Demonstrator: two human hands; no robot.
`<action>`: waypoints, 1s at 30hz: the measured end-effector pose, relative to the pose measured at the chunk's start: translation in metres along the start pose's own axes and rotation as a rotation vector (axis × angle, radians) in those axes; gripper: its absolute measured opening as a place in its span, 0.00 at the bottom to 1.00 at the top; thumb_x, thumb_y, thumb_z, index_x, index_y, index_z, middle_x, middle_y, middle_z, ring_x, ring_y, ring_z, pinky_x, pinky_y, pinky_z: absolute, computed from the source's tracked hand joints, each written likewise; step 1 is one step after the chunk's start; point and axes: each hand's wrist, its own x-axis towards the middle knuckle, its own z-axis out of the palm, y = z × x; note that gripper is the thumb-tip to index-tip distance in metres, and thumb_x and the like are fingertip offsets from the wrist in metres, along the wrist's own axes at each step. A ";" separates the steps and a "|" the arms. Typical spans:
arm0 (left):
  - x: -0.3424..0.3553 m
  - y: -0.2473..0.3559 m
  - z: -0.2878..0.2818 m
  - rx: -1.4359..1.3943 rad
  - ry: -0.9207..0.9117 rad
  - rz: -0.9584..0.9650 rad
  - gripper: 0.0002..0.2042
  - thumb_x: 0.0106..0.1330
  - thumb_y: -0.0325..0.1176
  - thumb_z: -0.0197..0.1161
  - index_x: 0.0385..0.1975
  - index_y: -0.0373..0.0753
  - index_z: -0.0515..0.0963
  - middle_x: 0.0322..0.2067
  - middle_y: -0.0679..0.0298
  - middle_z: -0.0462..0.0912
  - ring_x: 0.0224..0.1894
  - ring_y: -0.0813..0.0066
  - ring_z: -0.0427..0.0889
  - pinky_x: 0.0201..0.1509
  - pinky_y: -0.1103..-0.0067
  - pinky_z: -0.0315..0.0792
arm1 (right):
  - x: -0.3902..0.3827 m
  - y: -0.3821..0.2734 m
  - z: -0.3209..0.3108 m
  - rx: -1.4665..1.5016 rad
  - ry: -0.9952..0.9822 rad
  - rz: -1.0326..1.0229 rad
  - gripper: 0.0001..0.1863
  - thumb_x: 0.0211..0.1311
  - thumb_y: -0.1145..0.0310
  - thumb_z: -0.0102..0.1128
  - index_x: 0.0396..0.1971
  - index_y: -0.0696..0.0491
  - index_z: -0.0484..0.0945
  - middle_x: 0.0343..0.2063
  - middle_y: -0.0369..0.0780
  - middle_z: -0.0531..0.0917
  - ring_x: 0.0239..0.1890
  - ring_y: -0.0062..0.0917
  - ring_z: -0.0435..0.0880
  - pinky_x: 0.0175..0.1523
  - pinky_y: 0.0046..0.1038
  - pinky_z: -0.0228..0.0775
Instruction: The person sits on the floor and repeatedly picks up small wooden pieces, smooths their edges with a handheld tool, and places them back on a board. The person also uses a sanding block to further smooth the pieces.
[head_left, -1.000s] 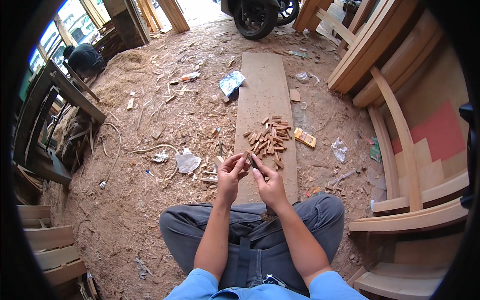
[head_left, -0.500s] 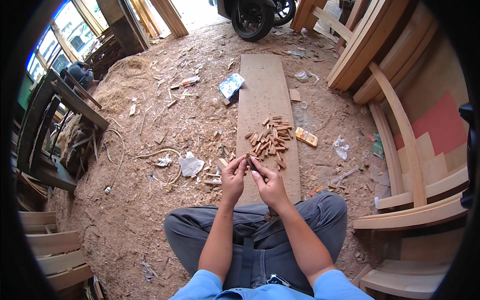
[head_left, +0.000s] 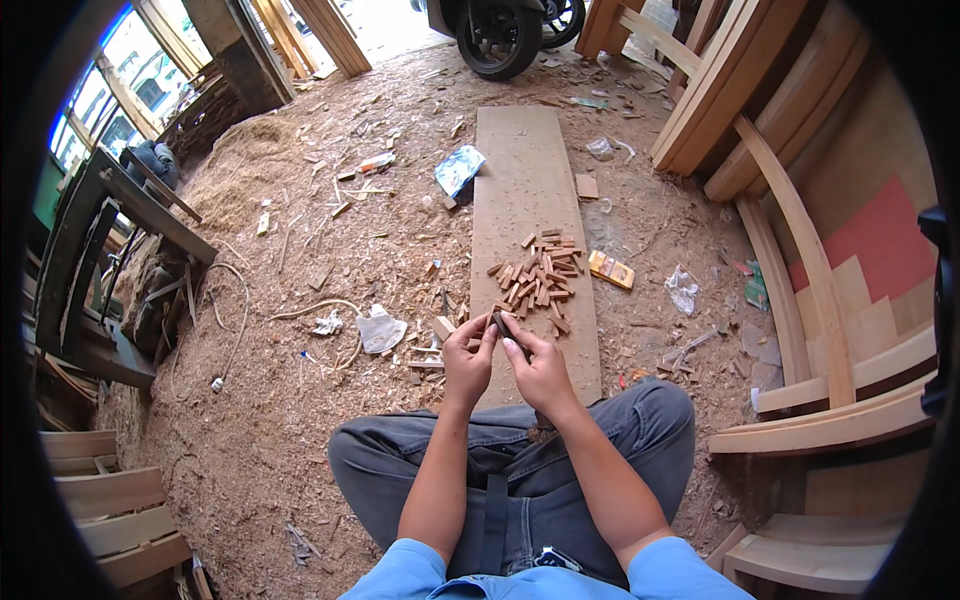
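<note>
My left hand [head_left: 467,362] pinches a small wooden piece [head_left: 498,311] at its fingertips, above my crossed legs. My right hand [head_left: 540,372] is closed on a slim dark object [head_left: 508,336], held against the wooden piece; its exact kind I cannot tell. Just beyond my hands, a loose pile of small wooden blocks [head_left: 540,270] lies on a long flat board [head_left: 518,150] that stretches away from me over the floor.
Shavings, scraps, a cord [head_left: 300,310] and yellow packaging [head_left: 611,268] litter the floor. Stacked timber [head_left: 720,80] and curved wooden parts stand right, dark frames [head_left: 170,225] and slatted pieces left. A motorbike wheel [head_left: 498,45] is at the back; a person [head_left: 155,163] crouches far left.
My two hands have shifted slightly right and down since a second ago, still together on the small piece and dark object. The view has tilted slightly, and the far-left person is less visible.
</note>
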 end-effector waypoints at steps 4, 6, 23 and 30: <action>0.000 -0.001 0.000 0.224 0.052 0.112 0.09 0.65 0.26 0.63 0.42 0.29 0.82 0.33 0.56 0.85 0.31 0.74 0.82 0.34 0.79 0.75 | 0.002 0.012 0.002 -0.065 0.026 -0.062 0.21 0.69 0.68 0.54 0.61 0.53 0.74 0.50 0.51 0.82 0.54 0.35 0.82 0.57 0.29 0.71; -0.001 0.001 0.001 0.288 0.080 0.171 0.09 0.65 0.25 0.63 0.41 0.29 0.82 0.33 0.54 0.85 0.30 0.70 0.83 0.34 0.77 0.75 | 0.001 0.017 0.004 -0.096 0.035 -0.056 0.21 0.68 0.66 0.55 0.60 0.50 0.74 0.47 0.53 0.82 0.50 0.40 0.84 0.53 0.31 0.74; -0.004 0.002 0.006 0.445 0.136 0.174 0.10 0.58 0.23 0.65 0.39 0.32 0.83 0.31 0.56 0.85 0.29 0.67 0.83 0.36 0.75 0.76 | -0.001 0.007 0.003 -0.160 -0.004 0.109 0.24 0.66 0.67 0.52 0.63 0.50 0.72 0.49 0.53 0.82 0.46 0.37 0.85 0.52 0.30 0.74; -0.004 0.001 0.006 0.453 0.166 0.229 0.08 0.58 0.22 0.64 0.37 0.31 0.83 0.30 0.56 0.84 0.29 0.68 0.83 0.35 0.75 0.76 | -0.001 0.019 0.004 -0.139 -0.016 0.072 0.24 0.66 0.66 0.53 0.62 0.51 0.72 0.49 0.55 0.81 0.52 0.43 0.82 0.57 0.33 0.72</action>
